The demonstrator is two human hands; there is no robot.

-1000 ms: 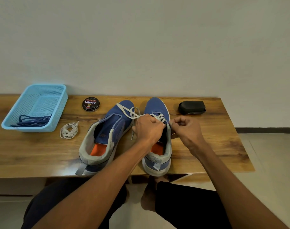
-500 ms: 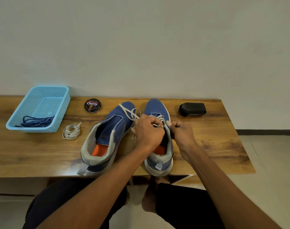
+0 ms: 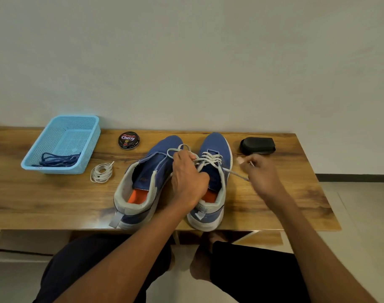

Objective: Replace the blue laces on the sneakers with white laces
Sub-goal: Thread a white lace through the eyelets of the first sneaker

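White lace (image 3: 234, 172) end blurred in right hand (image 3: 261, 171), left hand (image 3: 187, 173) covering eyelets

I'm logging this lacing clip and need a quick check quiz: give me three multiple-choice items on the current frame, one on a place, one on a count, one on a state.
1. Where do the blue laces lie?
A. in the light blue basket
B. on the floor
C. threaded in a sneaker

2. How many white laces are in view?
A. one
B. two
C. four

3. What is the right hand doing?
A. resting flat on the table
B. pulling a white lace end out to the side of the right sneaker
C. lifting the polish tin

Key: 1 A, the blue tangle sits inside the basket. 2 B, a coiled white lace lies on the table and another is threaded in the right sneaker. 3 B, the lace runs taut from the eyelets to the pinching fingers.
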